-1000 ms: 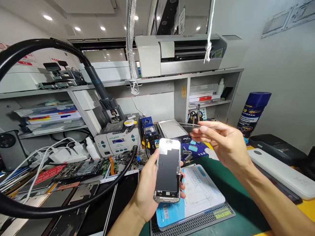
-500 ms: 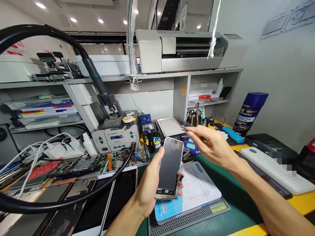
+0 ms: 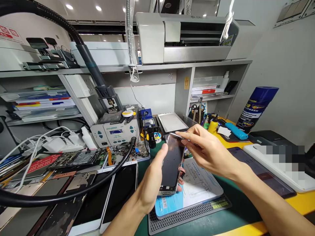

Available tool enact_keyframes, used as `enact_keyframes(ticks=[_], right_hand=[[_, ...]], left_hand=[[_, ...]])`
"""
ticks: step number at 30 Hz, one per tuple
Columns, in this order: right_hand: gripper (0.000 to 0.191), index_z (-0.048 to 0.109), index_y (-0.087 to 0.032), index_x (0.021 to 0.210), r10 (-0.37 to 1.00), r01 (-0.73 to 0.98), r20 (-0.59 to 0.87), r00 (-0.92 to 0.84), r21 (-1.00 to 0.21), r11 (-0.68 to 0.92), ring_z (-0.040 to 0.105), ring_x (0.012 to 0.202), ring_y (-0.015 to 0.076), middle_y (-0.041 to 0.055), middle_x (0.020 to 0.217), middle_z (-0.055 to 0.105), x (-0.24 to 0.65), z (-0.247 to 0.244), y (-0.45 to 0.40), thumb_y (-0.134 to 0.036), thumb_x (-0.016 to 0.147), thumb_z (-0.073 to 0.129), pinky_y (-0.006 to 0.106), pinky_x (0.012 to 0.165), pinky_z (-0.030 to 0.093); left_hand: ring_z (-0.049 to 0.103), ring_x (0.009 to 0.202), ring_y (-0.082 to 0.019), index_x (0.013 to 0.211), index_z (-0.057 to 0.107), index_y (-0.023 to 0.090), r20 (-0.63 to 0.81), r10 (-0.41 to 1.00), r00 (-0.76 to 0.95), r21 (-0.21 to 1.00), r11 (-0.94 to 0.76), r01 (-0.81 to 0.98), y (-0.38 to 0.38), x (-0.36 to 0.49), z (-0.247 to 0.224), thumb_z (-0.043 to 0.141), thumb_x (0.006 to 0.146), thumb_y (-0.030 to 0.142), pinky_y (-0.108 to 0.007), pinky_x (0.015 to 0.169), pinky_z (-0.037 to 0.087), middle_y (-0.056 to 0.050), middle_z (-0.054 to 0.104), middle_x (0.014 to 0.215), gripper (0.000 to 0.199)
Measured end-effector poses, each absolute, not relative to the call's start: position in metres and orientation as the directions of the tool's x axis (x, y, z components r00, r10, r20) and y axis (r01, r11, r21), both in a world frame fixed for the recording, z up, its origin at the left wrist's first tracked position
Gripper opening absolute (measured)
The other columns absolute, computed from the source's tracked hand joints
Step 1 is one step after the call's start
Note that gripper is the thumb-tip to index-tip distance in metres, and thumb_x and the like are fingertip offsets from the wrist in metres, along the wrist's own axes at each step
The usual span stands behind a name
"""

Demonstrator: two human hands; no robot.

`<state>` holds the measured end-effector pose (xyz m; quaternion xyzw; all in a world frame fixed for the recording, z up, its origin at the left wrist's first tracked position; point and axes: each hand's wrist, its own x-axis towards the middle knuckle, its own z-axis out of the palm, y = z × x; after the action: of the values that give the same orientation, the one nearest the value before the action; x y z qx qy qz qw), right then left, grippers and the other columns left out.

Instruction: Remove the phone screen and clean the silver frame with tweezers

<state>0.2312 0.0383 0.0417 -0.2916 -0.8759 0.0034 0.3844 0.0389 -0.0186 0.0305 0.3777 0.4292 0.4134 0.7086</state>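
Observation:
A phone screen assembly (image 3: 171,167), its dark back side facing up, is held tilted in my left hand (image 3: 153,178). The thumb lies along its left edge and fingertips show at its right edge. My right hand (image 3: 209,149) is pinched at the assembly's top end, around a thin tool whose tip reaches the top edge; its fingers partly cover that end. Beneath lies a blue and white box (image 3: 201,183) on a grey perforated mat (image 3: 192,214).
A black hose (image 3: 98,193) arcs over phones and screens on the left. Behind stand a grey soldering station (image 3: 115,132) and a tray of circuit boards (image 3: 125,155). At the right are a blue spray can (image 3: 256,109), a white device (image 3: 275,167) and a dark phone (image 3: 261,172).
My right hand has come down and left, bringing the thin tool to the top end of the assembly. The camera view has shifted slightly downward.

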Motion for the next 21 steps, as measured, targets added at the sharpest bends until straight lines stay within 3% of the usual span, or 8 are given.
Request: enact_keyframes(ticks=[8,15,21], right_hand=[[0.036,0.061,-0.016,0.134,0.537,0.483,0.626,-0.565,-0.277,0.831,0.059,0.078,0.0176,0.0071,0.094,0.055,0.2334,0.0420,0.0391,-0.013,0.101,0.047,0.033,0.069,0.050],[0.039,0.061,-0.014,0.136,0.479,0.499,0.672,-0.565,-0.184,0.847,0.061,0.079,0.0186,0.0094,0.096,0.055,0.2301,0.0366,0.0398,-0.009,0.099,0.047,0.033,0.067,0.052],[0.042,0.057,-0.017,0.139,0.459,0.532,0.683,-0.568,-0.121,0.838,0.062,0.078,0.0172,0.0084,0.098,0.055,0.2293,0.0336,0.0396,-0.007,0.099,0.047,0.030,0.066,0.052]], left_hand=[[0.062,0.067,-0.022,0.098,0.072,0.015,-0.309,0.894,0.323,0.891,0.391,-0.230,-0.0209,0.0376,0.0323,0.039,0.092,0.074,-0.036,0.065,0.054,-0.010,0.068,0.085,0.067],[0.063,0.063,-0.020,0.099,0.071,0.014,-0.320,0.881,0.348,0.873,0.416,-0.252,-0.0217,0.0366,0.0343,0.035,0.093,0.075,-0.033,0.062,0.055,-0.009,0.066,0.082,0.071],[0.064,0.062,-0.020,0.087,0.069,0.013,-0.335,0.878,0.342,0.879,0.422,-0.222,-0.0220,0.0344,0.0346,0.034,0.091,0.078,-0.033,0.063,0.055,-0.010,0.069,0.083,0.074]])
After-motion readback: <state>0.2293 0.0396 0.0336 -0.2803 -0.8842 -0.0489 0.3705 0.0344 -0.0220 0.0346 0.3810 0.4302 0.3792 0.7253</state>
